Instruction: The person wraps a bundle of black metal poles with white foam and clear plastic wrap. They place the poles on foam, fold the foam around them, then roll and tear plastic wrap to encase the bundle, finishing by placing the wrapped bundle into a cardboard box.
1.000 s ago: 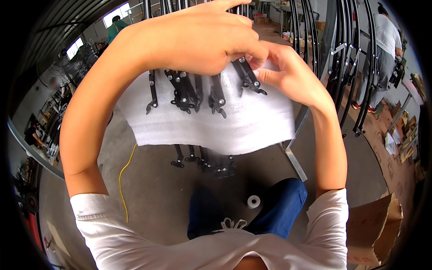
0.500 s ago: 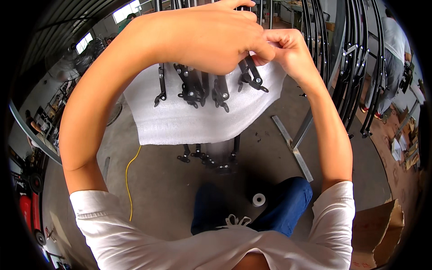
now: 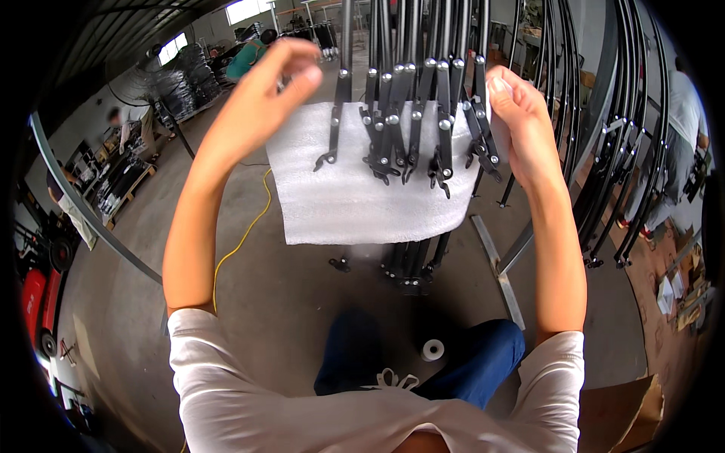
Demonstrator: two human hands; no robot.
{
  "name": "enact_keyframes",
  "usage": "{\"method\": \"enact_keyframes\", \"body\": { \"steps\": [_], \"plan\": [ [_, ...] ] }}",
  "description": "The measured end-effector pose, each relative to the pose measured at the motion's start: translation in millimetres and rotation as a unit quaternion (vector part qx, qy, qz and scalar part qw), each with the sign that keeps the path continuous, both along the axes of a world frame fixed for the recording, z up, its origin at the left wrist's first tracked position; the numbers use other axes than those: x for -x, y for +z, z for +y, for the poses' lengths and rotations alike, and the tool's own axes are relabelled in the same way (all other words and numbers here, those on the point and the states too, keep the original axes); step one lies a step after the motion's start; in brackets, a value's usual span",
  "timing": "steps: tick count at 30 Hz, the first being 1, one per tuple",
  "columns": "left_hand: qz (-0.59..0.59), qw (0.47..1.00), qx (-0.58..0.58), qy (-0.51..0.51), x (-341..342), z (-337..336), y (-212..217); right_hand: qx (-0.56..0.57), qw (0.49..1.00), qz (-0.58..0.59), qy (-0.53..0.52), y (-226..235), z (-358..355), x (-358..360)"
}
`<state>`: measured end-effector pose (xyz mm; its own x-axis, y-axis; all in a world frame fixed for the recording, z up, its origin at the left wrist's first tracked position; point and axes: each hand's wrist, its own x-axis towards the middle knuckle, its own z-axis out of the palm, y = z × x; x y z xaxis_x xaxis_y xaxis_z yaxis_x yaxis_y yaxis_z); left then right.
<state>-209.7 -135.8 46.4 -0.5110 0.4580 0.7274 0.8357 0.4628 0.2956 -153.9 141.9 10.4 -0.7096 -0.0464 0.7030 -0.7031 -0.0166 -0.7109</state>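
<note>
A white foam sheet (image 3: 355, 211) hangs behind a cluster of black metal linkage bars (image 3: 411, 106), whose jointed lower ends dangle in front of it. My right hand (image 3: 521, 109) is closed at the sheet's right edge, thumb pressed against the fingers, beside the rightmost bar. Up to the left, my left hand (image 3: 283, 87) has its thumb and curled fingers apart, with nothing visible in it. It is near the sheet's upper left corner, left of the bars. Below the sheet, more black jointed ends (image 3: 411, 275) show; their middle lengths are hidden.
More long black bars (image 3: 619, 136) hang at the right beside a grey metal stand (image 3: 498, 272). A white roll (image 3: 433, 349) rests on the floor between my legs. A yellow cable (image 3: 242, 238) runs along the left, and a cardboard box (image 3: 623, 411) stands low right. Several people are farther off.
My hands have parted: the left moved left, away from the bars, and its fingers opened; the right moved slightly right and lower. The bars and sheet now show more fully.
</note>
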Motion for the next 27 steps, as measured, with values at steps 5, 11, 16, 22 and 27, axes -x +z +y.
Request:
{"method": "enact_keyframes", "body": {
  "steps": [5, 11, 16, 22, 27],
  "plan": [
    [-0.2, 0.969, 0.136, -0.043, -2.7, 3.8, 1.5, 0.06, 0.996, 0.003, -0.073, -7.3, -5.5, 4.3],
    [-0.113, 0.991, -0.03, -0.067, 9.1, 16.6, -12.8, 0.157, 0.977, 0.005, -0.142, -17.8, -18.2, 4.4],
    [-0.034, 0.987, -0.15, -0.042, 23.5, 29.2, -24.3, 0.17, 0.977, 0.001, -0.129, -26.5, -20.4, 10.6],
    [-0.056, 0.963, -0.244, -0.1, 41.3, 39.8, -46.3, 0.148, 0.984, -0.034, -0.096, -27.4, -18.0, 19.7],
    [-0.077, 0.963, -0.235, -0.109, 33.3, 43.1, -56.3, 0.118, 0.985, -0.063, -0.105, -18.4, -11.7, 15.1]
  ]
}}
